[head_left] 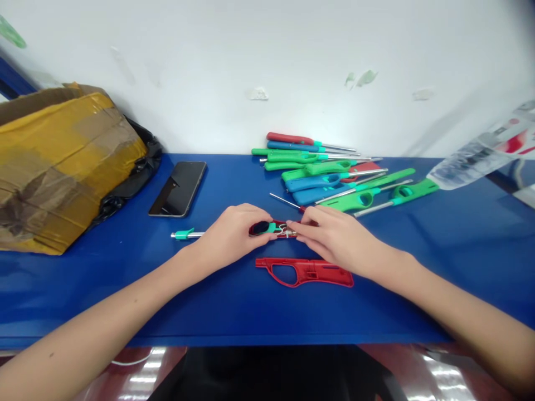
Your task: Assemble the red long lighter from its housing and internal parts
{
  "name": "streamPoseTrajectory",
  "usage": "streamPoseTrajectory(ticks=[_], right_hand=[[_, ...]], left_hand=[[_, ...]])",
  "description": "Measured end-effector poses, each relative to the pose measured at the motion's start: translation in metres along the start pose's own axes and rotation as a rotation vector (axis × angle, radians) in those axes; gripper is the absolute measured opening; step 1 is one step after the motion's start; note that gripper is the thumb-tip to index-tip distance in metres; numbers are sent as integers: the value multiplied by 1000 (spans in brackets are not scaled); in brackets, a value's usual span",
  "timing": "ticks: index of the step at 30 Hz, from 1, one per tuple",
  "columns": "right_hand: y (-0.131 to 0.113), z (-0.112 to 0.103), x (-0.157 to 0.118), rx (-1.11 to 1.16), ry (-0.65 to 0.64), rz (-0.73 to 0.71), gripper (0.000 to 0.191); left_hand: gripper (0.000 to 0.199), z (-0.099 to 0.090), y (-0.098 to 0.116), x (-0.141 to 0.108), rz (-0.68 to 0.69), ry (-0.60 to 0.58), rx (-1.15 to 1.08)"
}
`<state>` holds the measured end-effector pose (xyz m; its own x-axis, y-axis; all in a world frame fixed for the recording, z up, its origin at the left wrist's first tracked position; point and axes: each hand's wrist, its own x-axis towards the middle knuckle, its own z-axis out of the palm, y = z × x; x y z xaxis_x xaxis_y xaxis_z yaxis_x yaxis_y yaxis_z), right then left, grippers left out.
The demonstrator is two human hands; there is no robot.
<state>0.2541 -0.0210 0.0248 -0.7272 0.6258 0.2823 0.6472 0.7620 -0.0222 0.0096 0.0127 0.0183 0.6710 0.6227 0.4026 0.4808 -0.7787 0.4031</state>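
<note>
An opened red lighter [281, 229] lies in the middle of the blue table, its metal tube [188, 234] with a green sleeve pointing left. My left hand [236, 231] pinches it near the green trigger piece. Fingers of my right hand [330, 234] are closed over the inner parts at its right end; whether a small part is between them, I cannot make out. Just below lies the other red casing half [311, 272], inner side up. A thin screwdriver [288, 201] with a red handle sits behind my right hand, which partly covers it.
Several long-necked lighters [326, 172] in green, blue and red are heaped at the back. A black phone [179, 189] lies left of centre. The taped cardboard box [62, 167] stands far left, a clear plastic bottle [472, 159] far right. Behind rises a white wall [209, 67].
</note>
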Motion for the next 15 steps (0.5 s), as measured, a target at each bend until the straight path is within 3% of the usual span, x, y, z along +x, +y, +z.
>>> streamPoseTrajectory(ticks=[15], right_hand=[[2, 9, 0, 290, 39, 72, 31]], left_hand=[[26, 8, 1, -12, 120, 5, 260]])
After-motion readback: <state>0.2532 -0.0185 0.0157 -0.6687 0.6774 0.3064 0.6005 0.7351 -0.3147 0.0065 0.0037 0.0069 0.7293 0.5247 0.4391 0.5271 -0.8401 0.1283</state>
